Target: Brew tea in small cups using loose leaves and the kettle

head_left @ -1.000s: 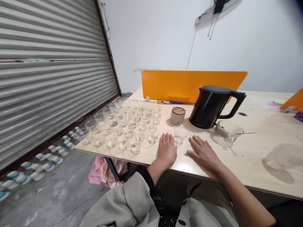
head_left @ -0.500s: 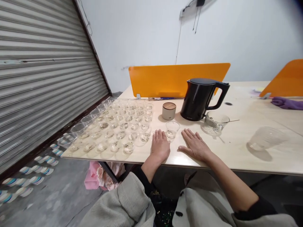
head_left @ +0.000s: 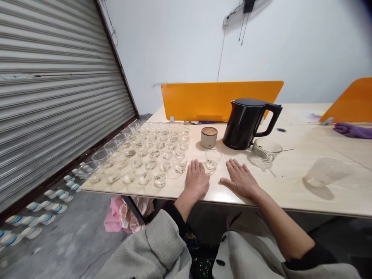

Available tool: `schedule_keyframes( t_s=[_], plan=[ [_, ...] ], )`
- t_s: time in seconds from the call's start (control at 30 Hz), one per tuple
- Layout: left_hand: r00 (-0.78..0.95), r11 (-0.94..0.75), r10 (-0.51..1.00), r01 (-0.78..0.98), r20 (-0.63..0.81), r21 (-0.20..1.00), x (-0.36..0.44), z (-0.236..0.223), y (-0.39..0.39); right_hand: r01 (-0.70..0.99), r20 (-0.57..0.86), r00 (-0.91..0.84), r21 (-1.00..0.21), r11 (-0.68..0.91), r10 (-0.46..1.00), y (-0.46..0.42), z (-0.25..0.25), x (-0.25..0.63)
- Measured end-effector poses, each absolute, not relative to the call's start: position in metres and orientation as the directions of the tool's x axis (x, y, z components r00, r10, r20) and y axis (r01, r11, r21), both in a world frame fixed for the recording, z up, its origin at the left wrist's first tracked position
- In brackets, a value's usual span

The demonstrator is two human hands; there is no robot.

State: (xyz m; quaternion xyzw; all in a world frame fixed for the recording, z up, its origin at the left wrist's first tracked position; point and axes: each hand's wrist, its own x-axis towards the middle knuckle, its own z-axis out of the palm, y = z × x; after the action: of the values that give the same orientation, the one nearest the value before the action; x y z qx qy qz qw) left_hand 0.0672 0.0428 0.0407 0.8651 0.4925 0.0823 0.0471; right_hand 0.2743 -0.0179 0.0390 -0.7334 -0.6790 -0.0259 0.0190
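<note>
My left hand [head_left: 197,179] lies palm down on the table, its fingers stretched forward and holding nothing. Flat on the wood to its right is my right hand [head_left: 240,178], thumb spread from the fingers and empty as well. Between the two, slightly farther back, stands a clear plastic cup [head_left: 211,164] with dark bits at its bottom. A canister [head_left: 209,138] with a wooden lid is behind that cup. The black electric kettle [head_left: 242,124] stands to the right of the canister. Near the kettle's base a ribbed glass bowl [head_left: 266,151] has a thin metal handle sticking out.
Several rows of clear cups [head_left: 151,166] with dark bits cover the table's left end. Stacked clear cups [head_left: 328,172] lie sideways at right. An orange divider [head_left: 194,101] borders the back; a purple cloth [head_left: 351,130] lies far right. Lidded tubs [head_left: 48,207] stand on the floor.
The view has shifted slightly, so things appear a little lower and to the right. Both hands stay flat on the table, and the objects have not moved.
</note>
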Motion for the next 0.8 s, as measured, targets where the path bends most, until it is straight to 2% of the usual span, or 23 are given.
schedule_keyframes(
  t_s=[0.47,0.8],
  plan=[
    [0.502,-0.512,0.859,0.847,0.101,0.146,0.0678,0.0421,0.0424,0.995,0.048,0.096,-0.005,-0.096,0.994,-0.0192,0.0433,0.2715],
    [0.498,-0.509,0.861,0.848,0.105,0.15,0.0678,0.0403,0.0436,0.995,0.036,0.093,0.037,-0.094,0.995,-0.019,0.043,0.2711]
  ],
)
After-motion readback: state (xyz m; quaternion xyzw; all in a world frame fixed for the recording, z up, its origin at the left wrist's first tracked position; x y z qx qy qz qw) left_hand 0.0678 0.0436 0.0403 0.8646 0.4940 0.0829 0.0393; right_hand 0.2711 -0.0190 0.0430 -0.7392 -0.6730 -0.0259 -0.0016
